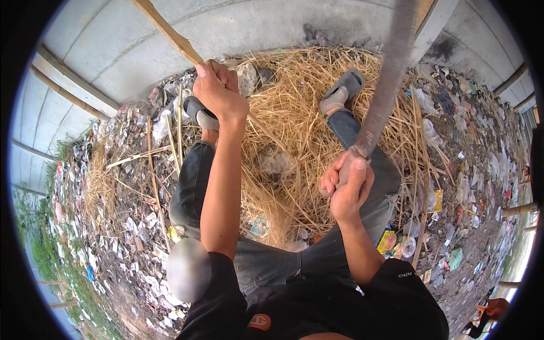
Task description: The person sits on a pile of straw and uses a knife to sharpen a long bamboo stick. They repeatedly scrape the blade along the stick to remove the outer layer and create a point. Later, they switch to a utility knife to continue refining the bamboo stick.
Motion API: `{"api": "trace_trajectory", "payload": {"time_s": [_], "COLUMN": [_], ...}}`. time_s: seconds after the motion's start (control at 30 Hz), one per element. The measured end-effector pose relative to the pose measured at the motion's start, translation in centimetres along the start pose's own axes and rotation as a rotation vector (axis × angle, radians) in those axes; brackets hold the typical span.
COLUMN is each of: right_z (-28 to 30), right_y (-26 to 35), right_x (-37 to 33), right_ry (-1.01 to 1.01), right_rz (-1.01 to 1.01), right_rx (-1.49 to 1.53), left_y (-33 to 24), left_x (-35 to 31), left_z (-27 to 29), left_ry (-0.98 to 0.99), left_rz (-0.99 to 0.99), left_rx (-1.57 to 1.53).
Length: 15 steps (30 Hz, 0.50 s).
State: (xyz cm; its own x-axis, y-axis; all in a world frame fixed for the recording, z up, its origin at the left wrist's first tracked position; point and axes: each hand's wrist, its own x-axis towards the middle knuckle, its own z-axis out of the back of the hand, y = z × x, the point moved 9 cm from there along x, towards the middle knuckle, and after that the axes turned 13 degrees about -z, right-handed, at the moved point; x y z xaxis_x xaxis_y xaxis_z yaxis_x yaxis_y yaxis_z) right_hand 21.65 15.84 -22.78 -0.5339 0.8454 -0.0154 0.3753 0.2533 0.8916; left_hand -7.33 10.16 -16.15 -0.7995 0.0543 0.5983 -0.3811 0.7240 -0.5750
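Observation:
My left hand [221,96] is closed around a long, pale strip of split bamboo or wood [169,31]. The strip slants up to the far left, and its lower part comes out below my fist toward the shavings. In my right hand [350,184] is the handle of a machete [381,96], gripped with the thumb along it. Its broad, dull grey blade points up and away, apart from the strip, and its tip runs out of the picture. A heap of straw-coloured shavings [294,113] lies between my legs, under both hands.
My feet in grey sandals [344,88] rest on either side of the heap. A grey panel wall [255,31] with posts stands just beyond. Several thin sticks [150,170] lie at the left. Scattered litter and plastic [136,238] cover the ground around me. A pale blurred patch hides part of the left side.

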Motion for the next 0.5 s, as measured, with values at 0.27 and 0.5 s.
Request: {"api": "trace_trajectory", "payload": {"time_s": [0.27,0.5], "right_z": [14.6,5.7], "right_y": [-27.3,-8.7], "right_x": [-10.6,0.1], "right_ry": [-0.315,0.033], "right_rz": [-1.027,-0.411], "right_rx": [-0.301,-0.247], "left_y": [0.6,-2.0], "left_x": [-0.2,0.6], "left_z": [0.4,-2.9], "left_ry": [-0.049,0.363], "left_rz": [0.021,0.128], "left_rx": [-0.017,-0.25]}}
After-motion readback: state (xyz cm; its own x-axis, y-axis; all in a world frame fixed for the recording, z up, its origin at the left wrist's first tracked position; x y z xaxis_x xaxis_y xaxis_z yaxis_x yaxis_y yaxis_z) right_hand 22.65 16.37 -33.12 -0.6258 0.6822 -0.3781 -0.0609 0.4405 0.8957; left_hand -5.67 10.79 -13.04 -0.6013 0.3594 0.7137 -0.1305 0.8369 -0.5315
